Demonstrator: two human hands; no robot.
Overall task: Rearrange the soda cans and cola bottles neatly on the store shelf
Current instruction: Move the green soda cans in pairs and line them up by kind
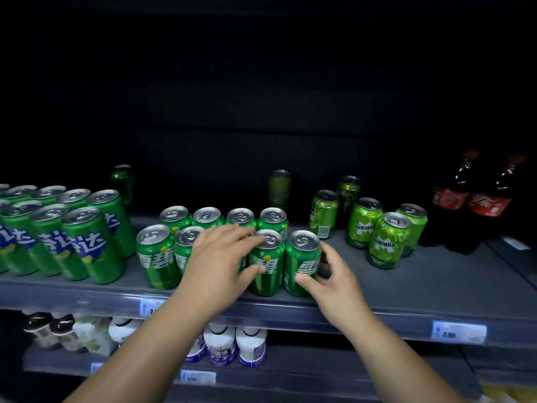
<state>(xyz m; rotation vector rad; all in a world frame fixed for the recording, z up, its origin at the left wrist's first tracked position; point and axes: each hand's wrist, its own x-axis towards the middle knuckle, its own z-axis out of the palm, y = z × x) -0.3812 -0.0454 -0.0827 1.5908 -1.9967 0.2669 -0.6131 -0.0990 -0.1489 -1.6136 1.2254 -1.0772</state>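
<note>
Both outstretched: left hand (220,257) atop cans (268,282), right hand (334,283) around end can (302,257).

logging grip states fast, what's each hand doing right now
Left hand: open, fingers resting across the Sprite cans.
Right hand: holding the rightmost front can, thumb and fingers curled round it.
</note>
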